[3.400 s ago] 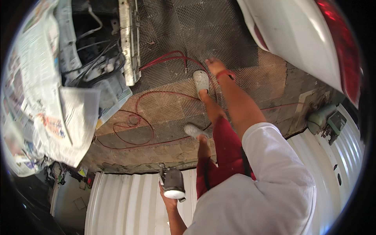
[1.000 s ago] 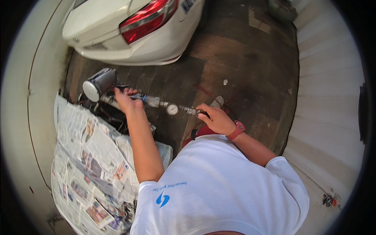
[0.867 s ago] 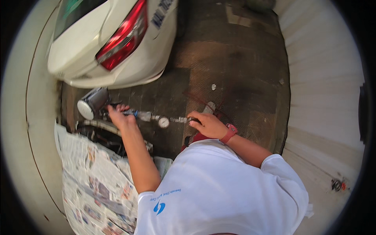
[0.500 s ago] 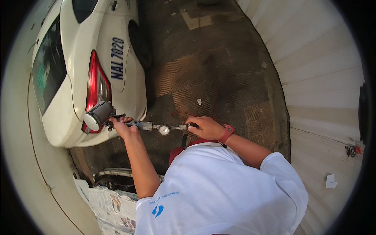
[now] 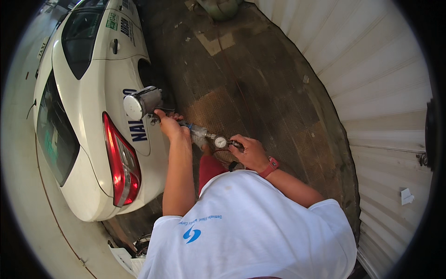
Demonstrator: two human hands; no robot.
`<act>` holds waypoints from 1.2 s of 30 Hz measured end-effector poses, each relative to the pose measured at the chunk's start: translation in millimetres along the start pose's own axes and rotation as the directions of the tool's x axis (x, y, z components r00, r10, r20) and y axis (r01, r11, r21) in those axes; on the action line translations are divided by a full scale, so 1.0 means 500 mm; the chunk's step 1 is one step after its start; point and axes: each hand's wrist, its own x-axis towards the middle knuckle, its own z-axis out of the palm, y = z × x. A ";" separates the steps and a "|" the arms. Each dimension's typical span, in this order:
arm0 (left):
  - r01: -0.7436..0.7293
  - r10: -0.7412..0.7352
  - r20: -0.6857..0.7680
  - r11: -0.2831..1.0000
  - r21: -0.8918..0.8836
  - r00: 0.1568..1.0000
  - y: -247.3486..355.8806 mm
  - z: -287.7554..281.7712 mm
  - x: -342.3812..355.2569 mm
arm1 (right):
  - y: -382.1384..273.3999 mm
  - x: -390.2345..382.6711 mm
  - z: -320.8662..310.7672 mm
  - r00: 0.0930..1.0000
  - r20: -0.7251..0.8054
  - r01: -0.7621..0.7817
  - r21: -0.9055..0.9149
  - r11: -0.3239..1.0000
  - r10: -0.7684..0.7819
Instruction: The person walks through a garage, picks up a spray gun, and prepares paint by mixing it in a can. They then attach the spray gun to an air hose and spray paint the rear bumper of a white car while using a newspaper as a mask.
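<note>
My left hand (image 5: 171,124) is closed around the handle of a spray gun (image 5: 147,99), whose silvery cup leans over to the left beside the rear side of a white car (image 5: 86,167). From the gun's handle a clear filter piece (image 5: 199,131) leads to a small round pressure gauge (image 5: 220,142) with a white dial. My right hand (image 5: 251,152) grips the dark hose coupling (image 5: 237,145) just right of the gauge. Its fingers hide part of the coupling. A red watch (image 5: 270,165) is on my right wrist.
The car's red tail light (image 5: 121,162) is near my left forearm. Dark, worn floor (image 5: 274,93) runs along the car to a pale corrugated wall (image 5: 385,111) on the right. A greenish rounded tank (image 5: 219,8) stands at the far end. A thin hose (image 5: 236,79) crosses the floor.
My view has shifted forward along the car. Both hands and the spray gun are farther right, with the gun raised and angled away. More of the car's side and the tank now show.
</note>
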 end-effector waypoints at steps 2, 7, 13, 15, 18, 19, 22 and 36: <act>0.042 -0.042 0.014 0.999 0.007 0.999 0.010 0.048 0.064 | -0.005 0.063 0.021 0.999 -0.037 0.005 0.028 1.000 -0.004; 0.083 -0.083 0.127 0.997 0.005 0.988 0.096 0.172 0.286 | -0.055 0.277 0.118 1.000 -0.003 -0.026 0.069 0.997 0.026; 0.145 -0.109 0.511 0.989 -0.032 0.852 0.283 0.312 0.552 | -0.183 0.591 0.208 0.912 0.389 -0.307 0.441 0.843 0.129; 0.223 -0.168 0.562 0.974 -0.030 0.810 0.334 0.360 0.619 | -0.226 0.672 0.232 0.829 0.535 -0.503 0.586 0.636 0.163; 0.250 -0.183 0.584 0.968 -0.035 0.791 0.370 0.428 0.706 | -0.259 0.785 0.242 0.845 0.525 -0.472 0.648 0.598 0.098; 0.258 -0.200 0.537 0.966 -0.034 0.820 0.370 0.445 0.733 | -0.257 0.824 0.237 0.856 0.503 -0.470 0.653 0.594 0.124; 0.270 -0.223 0.386 0.960 -0.073 0.895 0.344 0.480 0.823 | -0.209 0.917 0.215 0.869 0.460 -0.455 0.601 0.657 0.181; 0.212 -0.221 -0.034 0.961 -0.176 0.975 0.140 0.664 1.263 | 0.361 1.320 -0.047 0.686 0.074 -0.613 0.595 0.520 0.724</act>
